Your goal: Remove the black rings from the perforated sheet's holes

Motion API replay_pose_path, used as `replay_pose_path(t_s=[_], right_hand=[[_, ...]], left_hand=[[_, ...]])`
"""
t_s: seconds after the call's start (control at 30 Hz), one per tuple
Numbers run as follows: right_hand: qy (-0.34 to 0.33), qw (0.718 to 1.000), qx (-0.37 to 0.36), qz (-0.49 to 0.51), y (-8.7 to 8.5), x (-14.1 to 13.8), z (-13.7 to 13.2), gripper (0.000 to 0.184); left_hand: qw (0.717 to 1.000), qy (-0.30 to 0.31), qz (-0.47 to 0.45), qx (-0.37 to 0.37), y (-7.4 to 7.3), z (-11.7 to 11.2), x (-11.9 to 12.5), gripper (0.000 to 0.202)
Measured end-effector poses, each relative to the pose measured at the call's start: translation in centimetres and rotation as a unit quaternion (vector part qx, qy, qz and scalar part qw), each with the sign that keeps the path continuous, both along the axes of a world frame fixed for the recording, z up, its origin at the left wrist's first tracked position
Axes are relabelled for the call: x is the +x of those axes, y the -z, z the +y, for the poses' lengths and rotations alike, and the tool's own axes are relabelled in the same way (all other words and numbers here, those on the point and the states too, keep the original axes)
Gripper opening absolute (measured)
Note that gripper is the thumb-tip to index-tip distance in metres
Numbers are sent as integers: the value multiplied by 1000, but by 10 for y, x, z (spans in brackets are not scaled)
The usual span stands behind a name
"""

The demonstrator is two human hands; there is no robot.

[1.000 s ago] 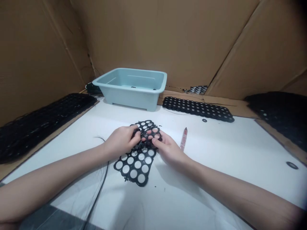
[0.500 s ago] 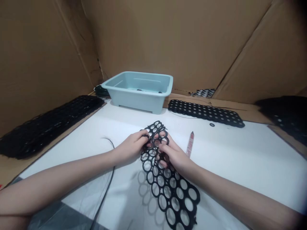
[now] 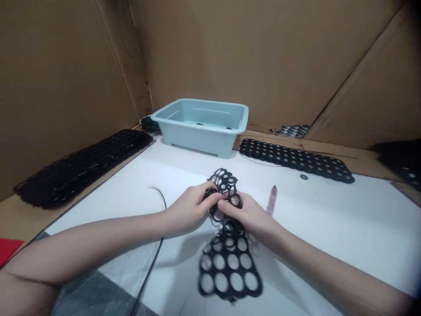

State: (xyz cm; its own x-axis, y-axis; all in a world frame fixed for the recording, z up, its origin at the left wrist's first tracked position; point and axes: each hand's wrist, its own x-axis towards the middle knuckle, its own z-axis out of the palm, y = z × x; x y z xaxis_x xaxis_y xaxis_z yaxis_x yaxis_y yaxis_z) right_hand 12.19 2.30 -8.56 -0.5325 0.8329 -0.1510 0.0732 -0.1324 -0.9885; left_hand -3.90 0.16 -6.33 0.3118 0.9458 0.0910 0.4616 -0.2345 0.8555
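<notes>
A black sheet of punched rings (image 3: 230, 267) hangs above the white table (image 3: 329, 219) in front of me. My left hand (image 3: 190, 208) pinches its upper part from the left, fingers closed on the rings. From the right, my right hand (image 3: 250, 213) grips the same upper part, thumb pressed on a ring. The sheet's top end (image 3: 225, 177) sticks up past my fingers. Its lower end dangles toward me, slightly blurred.
A light blue tub (image 3: 202, 125) stands at the back with a few small black rings inside. Black ring sheets lie at left (image 3: 82, 164), at back right (image 3: 296, 160) and far right (image 3: 403, 160). A reddish pen-like tool (image 3: 271, 199) and a loose ring (image 3: 304, 177) lie on the table. Cardboard walls surround.
The sheet was lifted off the table and its lower end swung toward me, then back to the left under my hands. Both hands kept their grip on its upper part.
</notes>
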Motion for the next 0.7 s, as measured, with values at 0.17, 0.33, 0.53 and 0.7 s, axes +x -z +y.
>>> replay_pose_path(t_s=[0.17,0.33,0.53,0.7], right_hand=[[-36,998,8,-50,-3,6,-1,30],[-45,998,12,-38,-3,5,-2,29],[-29,999,28,2,-2,3,-5,29],[-34,998,-35,49,0,1,-6,27]], left_hand=[[985,-101,-124,-64,-11,12,-16,30],[982,-156,-40,99,-17,9,-18,20],[993,-29,107,42,3,-9,1,19],[997,-17,68,23,5,-10,2,23]])
